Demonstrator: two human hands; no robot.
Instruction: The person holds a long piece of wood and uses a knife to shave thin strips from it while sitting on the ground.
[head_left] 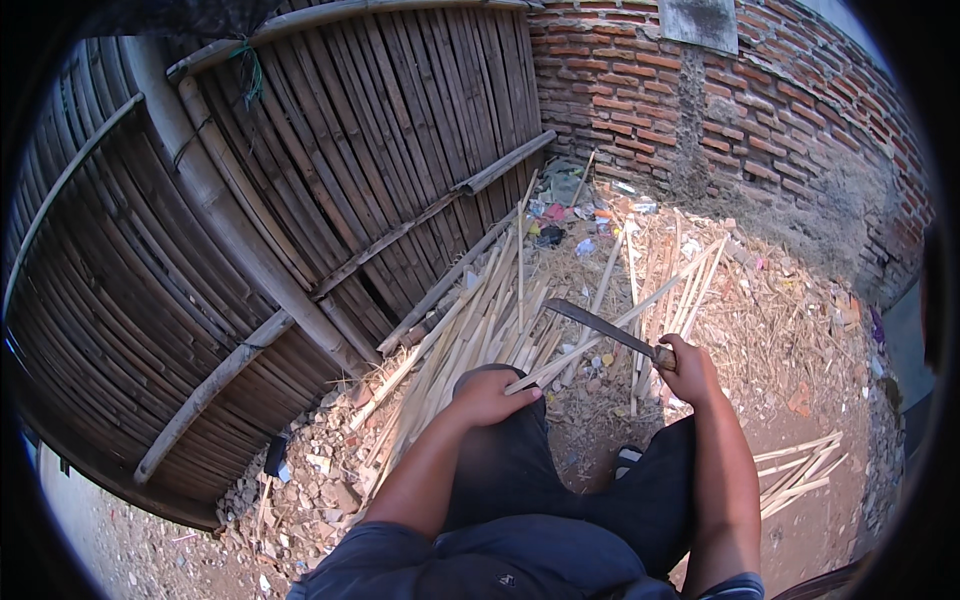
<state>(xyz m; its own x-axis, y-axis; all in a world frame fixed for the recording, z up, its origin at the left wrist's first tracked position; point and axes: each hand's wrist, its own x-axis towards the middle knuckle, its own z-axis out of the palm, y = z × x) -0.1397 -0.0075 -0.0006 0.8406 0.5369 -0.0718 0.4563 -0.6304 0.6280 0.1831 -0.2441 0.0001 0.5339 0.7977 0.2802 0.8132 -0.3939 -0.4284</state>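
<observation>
My left hand [497,397] rests at my left knee, its fingers closed on the near end of a long pale bamboo strip [560,366]. That strip slants away to the upper right. In my right hand [692,371], in front of my right knee, is a machete [603,327], gripped by its wooden handle. Its dark blade points to the upper left and crosses the strip in this view; whether the two touch I cannot tell. Beyond my left knee lies a heap of similar bamboo strips [478,318], and more of them lie on the ground past the blade.
On the left stands a bamboo slat wall [380,150] with thick poles; a worn brick wall [640,110] closes the far side. Scraps of litter [560,220] gather in the corner. A smaller bundle of strips [800,472] lies right of my right forearm. Rubble [325,465] borders the slat wall.
</observation>
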